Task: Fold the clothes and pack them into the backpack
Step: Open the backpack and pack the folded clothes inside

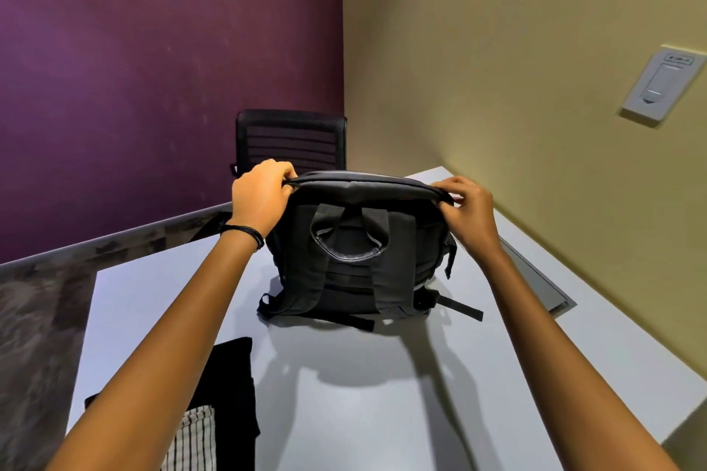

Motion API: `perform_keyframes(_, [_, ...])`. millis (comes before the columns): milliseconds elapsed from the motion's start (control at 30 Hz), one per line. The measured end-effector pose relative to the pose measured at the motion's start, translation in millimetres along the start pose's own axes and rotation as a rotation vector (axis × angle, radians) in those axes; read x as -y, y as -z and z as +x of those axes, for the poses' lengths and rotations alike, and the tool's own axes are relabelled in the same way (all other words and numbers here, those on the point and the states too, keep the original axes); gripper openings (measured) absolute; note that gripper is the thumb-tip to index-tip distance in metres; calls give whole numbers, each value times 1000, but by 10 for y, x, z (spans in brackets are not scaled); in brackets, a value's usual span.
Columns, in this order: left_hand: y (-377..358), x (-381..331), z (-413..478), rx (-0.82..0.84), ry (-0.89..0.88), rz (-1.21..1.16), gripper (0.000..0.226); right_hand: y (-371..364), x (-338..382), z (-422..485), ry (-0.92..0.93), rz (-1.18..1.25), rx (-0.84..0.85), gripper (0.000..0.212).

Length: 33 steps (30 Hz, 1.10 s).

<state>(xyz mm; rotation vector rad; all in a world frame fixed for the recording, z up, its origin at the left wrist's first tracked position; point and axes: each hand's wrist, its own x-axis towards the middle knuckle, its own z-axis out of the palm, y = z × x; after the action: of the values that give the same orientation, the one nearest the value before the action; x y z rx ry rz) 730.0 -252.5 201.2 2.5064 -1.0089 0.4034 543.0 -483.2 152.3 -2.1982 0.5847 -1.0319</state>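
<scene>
Seen from the head camera, looking down over both forearms, the black backpack (pixel 344 271) stands upright toward the far middle of the pale counter (pixel 382 413). Its back panel is turned toward the person, so the carry handle (pixel 344 245) and the shoulder straps (pixel 390 279) face this way, and loose strap ends trail onto the counter at its base.

The left grip (pixel 264 195) is curled round the top edge of the backpack at its left corner, knuckles up and fingers wrapped over the rim. The right grip (pixel 468 210) pinches the same top edge at the right corner, fingertips bunched on it. Whether the top is zipped or parted I cannot tell from here. A dark band (pixel 246 235) circles the left wrist.

At the near left of the counter lies a black garment (pixel 233 382). A pale striped garment (pixel 191 440) touches it at the bottom of the picture, partly hidden by the left forearm. Both lie well apart from the backpack.

Beyond the counter a black mesh chair (pixel 294 141) stands before the purple wall (pixel 153 50). On the beige wall (pixel 497 50) to the right sits a grey switch plate (pixel 663 88)
</scene>
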Motion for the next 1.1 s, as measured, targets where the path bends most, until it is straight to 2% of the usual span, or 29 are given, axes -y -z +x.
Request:
perform_keyframes(167, [129,-22,-346,160,-95,26,6,136,12,-341,-30,29,9,30])
perform_keyframes(367, [365,-38,-770,515,-267,157,21,402,109,-929,35,23,100,37])
perform_keyframes(500, [331,-51,-1161,780,-319,126,28,521,47,-1455,19,21,161,42])
perform_keyframes(567, [275,-65,-1354,859,-346,122,26,562,16,-1710,2,12,187,42])
perform_keyframes(700, [130,-88,-1725,922,-436,130,23,603,-58,-2184,-20,-31,237,40])
perform_keyframes(833, [-26,-77,-2099,938,-521,146,22,565,-121,-2605,-77,-84,198,36])
perform_keyframes(1100, [-309,-15,-2808,865,-669,153,18,438,-166,-3321,-359,-51,127,40])
